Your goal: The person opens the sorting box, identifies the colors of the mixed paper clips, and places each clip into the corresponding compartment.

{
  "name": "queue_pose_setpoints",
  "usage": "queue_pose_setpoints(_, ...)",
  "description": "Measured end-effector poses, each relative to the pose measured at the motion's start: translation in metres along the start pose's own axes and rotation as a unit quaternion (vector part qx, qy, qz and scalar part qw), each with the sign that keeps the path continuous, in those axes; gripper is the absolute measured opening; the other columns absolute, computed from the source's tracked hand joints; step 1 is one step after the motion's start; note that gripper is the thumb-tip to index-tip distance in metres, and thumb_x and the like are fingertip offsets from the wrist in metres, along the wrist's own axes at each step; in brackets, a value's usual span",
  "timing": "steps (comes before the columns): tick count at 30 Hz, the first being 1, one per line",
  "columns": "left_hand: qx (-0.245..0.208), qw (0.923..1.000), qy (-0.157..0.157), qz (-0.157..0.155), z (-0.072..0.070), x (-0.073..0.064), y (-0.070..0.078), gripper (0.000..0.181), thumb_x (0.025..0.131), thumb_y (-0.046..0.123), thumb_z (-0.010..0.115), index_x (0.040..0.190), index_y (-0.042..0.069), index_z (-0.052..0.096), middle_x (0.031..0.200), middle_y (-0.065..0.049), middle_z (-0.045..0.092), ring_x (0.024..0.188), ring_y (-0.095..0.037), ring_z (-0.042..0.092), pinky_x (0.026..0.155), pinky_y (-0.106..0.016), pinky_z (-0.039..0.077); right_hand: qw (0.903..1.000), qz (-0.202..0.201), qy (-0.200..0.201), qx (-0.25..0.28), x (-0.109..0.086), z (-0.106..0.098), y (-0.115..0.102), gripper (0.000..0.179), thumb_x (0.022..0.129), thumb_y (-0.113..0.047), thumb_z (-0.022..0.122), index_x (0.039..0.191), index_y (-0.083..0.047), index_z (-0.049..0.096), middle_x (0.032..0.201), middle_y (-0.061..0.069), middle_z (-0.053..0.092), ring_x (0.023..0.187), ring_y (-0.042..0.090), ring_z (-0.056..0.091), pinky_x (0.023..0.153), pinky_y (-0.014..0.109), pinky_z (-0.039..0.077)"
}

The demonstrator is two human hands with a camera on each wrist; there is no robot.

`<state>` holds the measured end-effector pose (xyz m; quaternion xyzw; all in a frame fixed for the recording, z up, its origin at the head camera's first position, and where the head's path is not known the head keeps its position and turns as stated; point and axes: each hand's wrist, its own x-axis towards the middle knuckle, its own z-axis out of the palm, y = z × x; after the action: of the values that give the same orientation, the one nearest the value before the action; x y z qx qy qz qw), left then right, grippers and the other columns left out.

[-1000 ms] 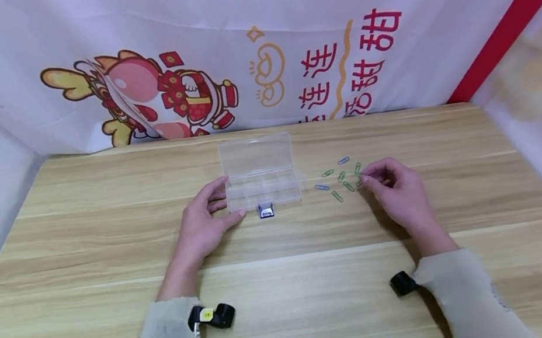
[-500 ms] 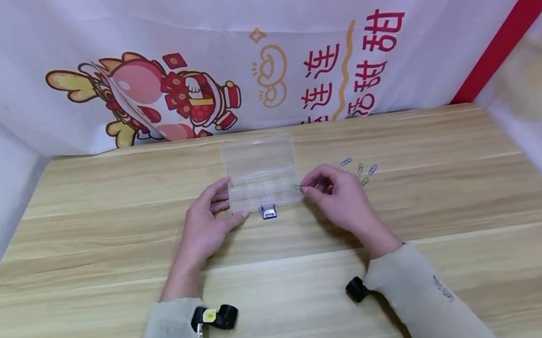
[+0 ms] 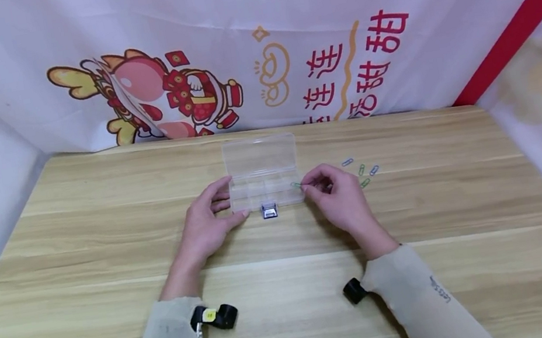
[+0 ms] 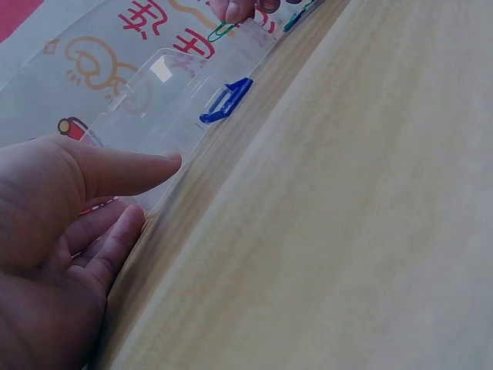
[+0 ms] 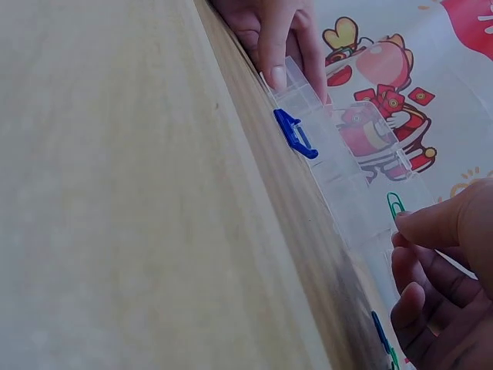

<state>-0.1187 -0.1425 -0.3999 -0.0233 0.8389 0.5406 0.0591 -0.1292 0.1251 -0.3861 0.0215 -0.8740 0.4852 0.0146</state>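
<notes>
A clear plastic compartment box [image 3: 251, 204] stands at the back middle of the table, its lid [image 3: 259, 156] raised and its blue latch [image 3: 269, 211] at the front. My left hand [image 3: 202, 224] holds the box's left end, thumb at the front edge and fingers at the side. Between thumb and forefinger my right hand [image 3: 339, 196] pinches a green paper clip [image 5: 395, 203], which sticks out over the box's right end. Right of that hand lie loose blue paper clips [image 3: 347, 162] and green paper clips [image 3: 361, 169]; the hand may hide others.
The wooden table [image 3: 295, 319] ends at a white printed cloth [image 3: 236, 15] behind the box, with more cloth at both sides. A small black wrist camera [image 3: 226, 316] sits on the left sleeve, another black camera [image 3: 355, 290] on the right.
My right hand has moved left from the loose clips to the box, bringing the green paper clip. Over the last half second it has stayed nearly still. My left hand keeps its hold.
</notes>
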Motion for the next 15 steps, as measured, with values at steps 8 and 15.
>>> queue_pose_setpoints(8,0.0,1.0,-0.002,0.002,0.0011,-0.0001,-0.0013,0.077,0.093,0.007,0.083,0.161,0.021,0.05,0.147,-0.016,0.061,0.136,-0.035,0.063,0.118,-0.049,0.053,0.9998,0.016,-0.001,0.008,0.0054,0.0023,-0.0001,0.006,0.101,-0.014,0.075,0.107,-0.013,0.075,0.102,0.007,0.072,0.094,0.022,0.064,0.082,0.033,0.055)
queue_pose_setpoints(15,0.007,1.0,0.002,0.005,0.0004,0.0003,-0.0017,0.077,0.093,0.007,0.084,0.161,0.021,0.051,0.147,-0.016,0.061,0.135,-0.035,0.063,0.118,-0.048,0.054,0.9998,0.019,-0.006,0.004,0.0068,0.0037,-0.0007,0.006,0.101,-0.013,0.074,0.106,-0.013,0.076,0.102,0.007,0.073,0.093,0.022,0.064,0.083,0.033,0.055)
